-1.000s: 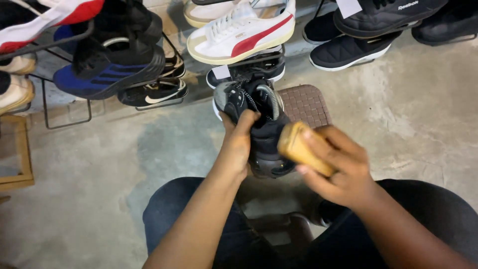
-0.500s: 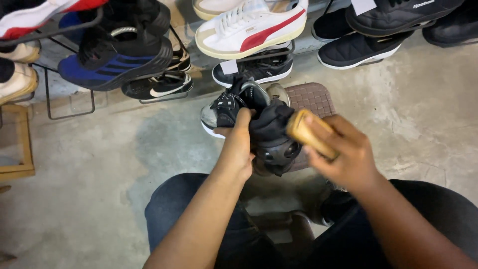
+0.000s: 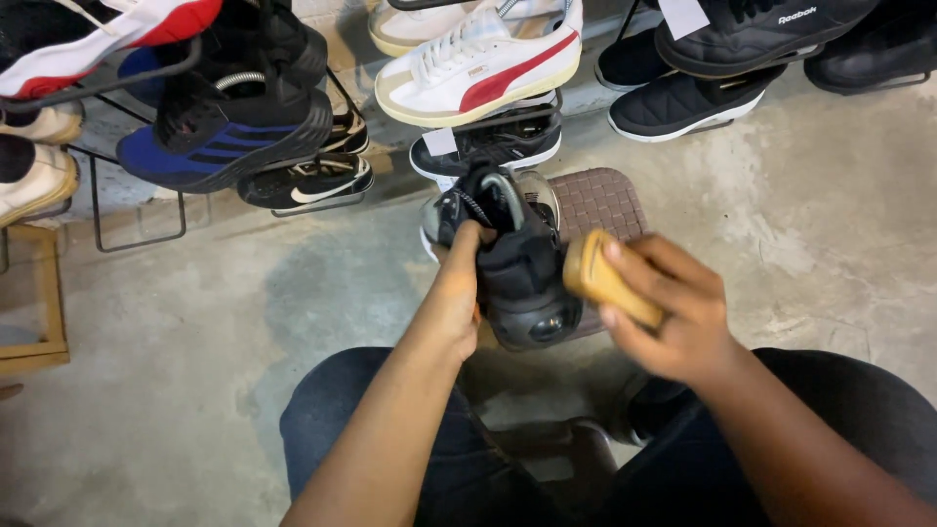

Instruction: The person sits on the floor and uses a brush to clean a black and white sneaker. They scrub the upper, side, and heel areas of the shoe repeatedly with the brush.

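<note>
The black shoe (image 3: 522, 273) is gripped tight by the left hand (image 3: 459, 293), while the right hand (image 3: 673, 312) squeezes a wooden brush (image 3: 605, 278) right beside it.

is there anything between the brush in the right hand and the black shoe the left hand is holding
Nothing visible. The right hand holds the wooden brush right beside the black shoe, which the left hand grips from the other side. Whether the brush actually touches the shoe cannot be told.
</note>
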